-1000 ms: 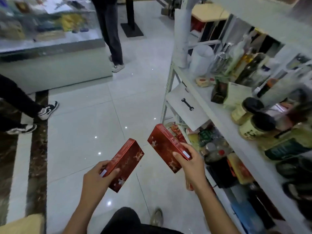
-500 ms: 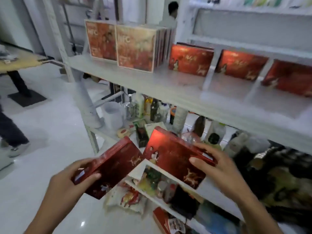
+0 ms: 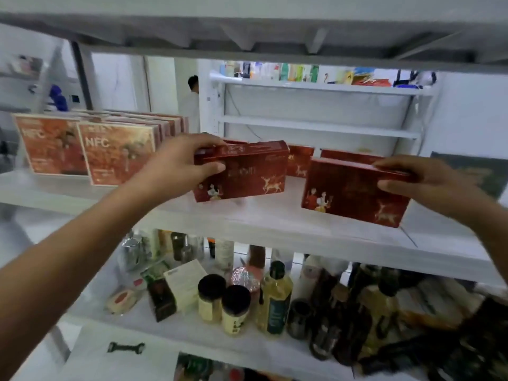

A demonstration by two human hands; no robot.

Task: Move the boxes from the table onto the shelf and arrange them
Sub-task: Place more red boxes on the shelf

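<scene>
My left hand [image 3: 181, 166] grips the left end of a dark red box with a gold deer [image 3: 247, 174], held upright over the white shelf [image 3: 261, 218]. My right hand [image 3: 423, 180] holds the right end of a second dark red box [image 3: 349, 193], whose lower edge is at the shelf board, slightly tilted. Behind them, more red boxes of the same kind [image 3: 299, 163] stand at the back of the shelf, partly hidden.
Orange NFC boxes [image 3: 118, 152] stand in rows at the shelf's left. The shelf below holds jars [image 3: 236, 309], oil bottles [image 3: 275, 298] and small cartons. A higher shelf board overhangs at the top. A person [image 3: 192, 103] stands far behind.
Both hands have lifted the two red boxes from waist height up onto the middle shelf. The view has swung from the floor up to face the shelf.
</scene>
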